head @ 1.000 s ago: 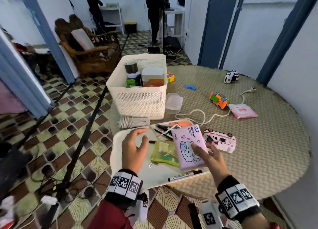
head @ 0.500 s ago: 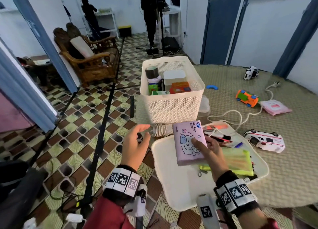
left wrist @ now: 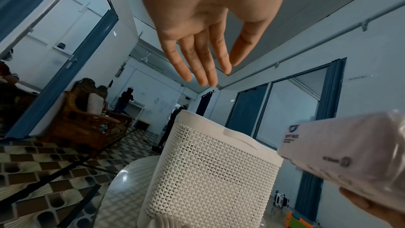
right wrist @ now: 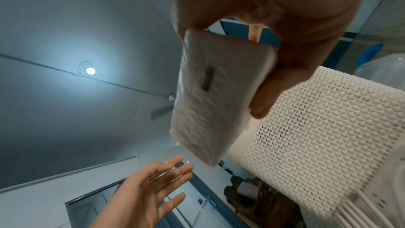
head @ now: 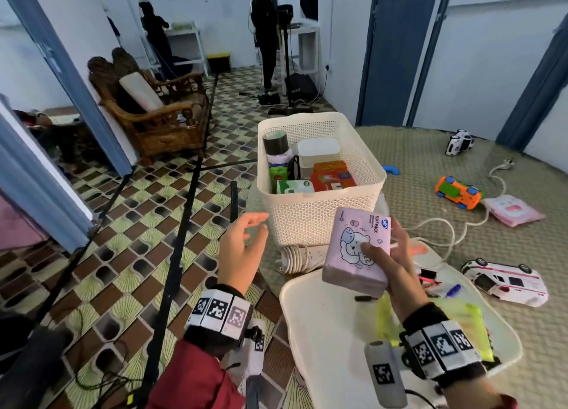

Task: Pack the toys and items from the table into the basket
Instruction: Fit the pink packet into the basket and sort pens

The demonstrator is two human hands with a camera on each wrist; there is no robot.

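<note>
My right hand (head: 388, 259) grips a pink soft pack of tissues (head: 356, 251) in the air, just in front of the white lattice basket (head: 319, 215) and above the white tray (head: 332, 331). Thumb on top, fingers underneath the tissue pack (right wrist: 217, 96). My left hand (head: 242, 248) hovers empty with fingers spread, left of the basket (left wrist: 210, 176), past the table edge. The basket holds a black roll, a white box, red and green packs. The tissue pack (left wrist: 342, 152) shows at the right of the left wrist view.
On the woven table top lie a white ambulance toy (head: 504, 281), an orange-green toy car (head: 458, 192), a pink wipes pack (head: 511, 210), a white car (head: 459, 142), a blue piece (head: 390, 170), a power strip (head: 302, 258) and its cord. The tray carries markers and a yellow-green pouch (head: 461, 319).
My right hand has lifted the tissue pack off the tray and up toward the basket. My left hand has left the tray and risen beside the basket. The head view swung left.
</note>
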